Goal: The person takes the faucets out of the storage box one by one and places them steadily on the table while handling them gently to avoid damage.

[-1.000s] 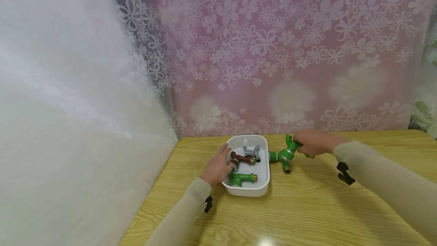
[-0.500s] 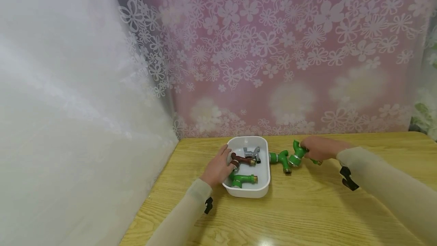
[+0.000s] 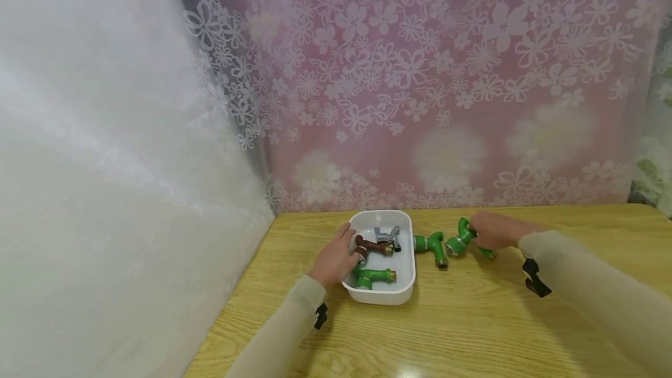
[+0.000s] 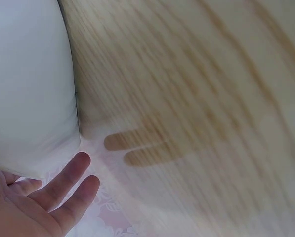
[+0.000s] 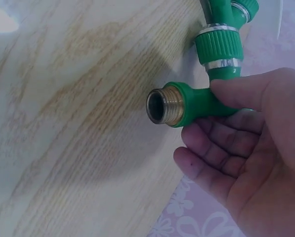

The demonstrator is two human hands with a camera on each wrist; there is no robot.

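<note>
My right hand [image 3: 496, 230] holds a green tap [image 3: 458, 245] at the right of the table. In the right wrist view, its brass threaded end [image 5: 174, 106] points away from the thumb and fingers. Another green tap [image 3: 434, 242] lies on the table between that one and a white plastic tub [image 3: 385, 296]. At the tub's left rim, my left hand [image 3: 333, 256] grips the edge, thumb over the inside. Two of its fingers stretch along the outside in the left wrist view. Inside the tub lie a chrome tap [image 3: 387, 236], a brown tap [image 3: 375, 244] and a green tap [image 3: 375, 275].
The wooden table [image 3: 446, 331] extends in front of the tub and off to the right. A pink floral curtain [image 3: 446, 104] hangs behind its far edge. White sheeting [image 3: 115, 162] drops along the left side.
My right hand has drawn its green tap to the right and lower, apart from the other green tap beside the tub. The left hand and tub have stayed in place.
</note>
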